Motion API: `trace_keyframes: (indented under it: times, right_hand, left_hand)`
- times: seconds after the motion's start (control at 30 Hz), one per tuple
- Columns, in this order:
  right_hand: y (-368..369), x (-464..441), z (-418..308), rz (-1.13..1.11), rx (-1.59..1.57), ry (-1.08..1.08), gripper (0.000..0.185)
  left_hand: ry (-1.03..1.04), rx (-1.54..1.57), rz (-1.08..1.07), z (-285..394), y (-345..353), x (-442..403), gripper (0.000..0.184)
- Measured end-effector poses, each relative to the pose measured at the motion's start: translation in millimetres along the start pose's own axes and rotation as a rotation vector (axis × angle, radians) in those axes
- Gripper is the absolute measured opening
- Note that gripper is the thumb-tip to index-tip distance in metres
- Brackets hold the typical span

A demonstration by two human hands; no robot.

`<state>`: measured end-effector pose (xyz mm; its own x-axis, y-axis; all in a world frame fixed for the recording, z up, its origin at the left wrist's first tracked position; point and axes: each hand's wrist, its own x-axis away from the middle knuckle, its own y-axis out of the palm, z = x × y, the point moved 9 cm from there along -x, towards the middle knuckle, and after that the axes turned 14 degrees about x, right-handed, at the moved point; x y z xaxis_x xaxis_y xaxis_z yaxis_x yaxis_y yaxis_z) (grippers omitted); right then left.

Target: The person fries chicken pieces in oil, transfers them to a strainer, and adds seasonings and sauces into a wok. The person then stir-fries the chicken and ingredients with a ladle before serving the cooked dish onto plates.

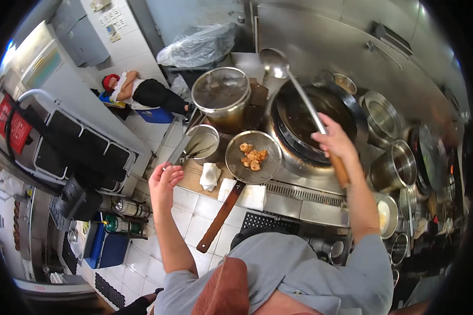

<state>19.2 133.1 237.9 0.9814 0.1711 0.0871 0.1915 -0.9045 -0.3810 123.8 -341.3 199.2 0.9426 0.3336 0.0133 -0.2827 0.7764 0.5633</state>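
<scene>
My right hand (335,137) is wrapped round the long handle of a metal ladle (274,63), near its wooden grip. The ladle's bowl is raised beyond the dark wok (315,116). My left hand (166,181) has its fingers apart, at the end of a flat metal handle (177,151) beside a small steel pot (202,140); whether it touches the handle is unclear. Between my hands a round mesh strainer (268,165) bears several browned fried pieces (253,157). Its wooden handle (220,218) points towards me.
A tall steel pot (223,105) of dark liquid stands behind the small pot. Folded white cloths (255,197) lie at the counter's front edge. More metal pots (391,170) crowd the right side. At the back left a person (142,92) reclines near a blue crate (155,114).
</scene>
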Motion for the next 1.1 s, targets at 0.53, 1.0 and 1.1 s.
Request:
trace_keyframes:
  times: [0.53,1.0,1.1]
  right_hand:
    - [-48,77,73,0.014,-0.94,0.366,0.013]
    - [14,10,-75,-0.411,-1.493,0.367,0.036]
    - [42,-16,-102,-0.508,-1.509,0.36,0.03]
  left_hand:
    - [-0.127,-1.328,-0.234,-151,-66,-62,0.076]
    - [-0.292,-1.131,-0.411,-204,-65,-65,0.058]
    - [-0.557,-0.448,-0.298,-181,-51,-24,0.053]
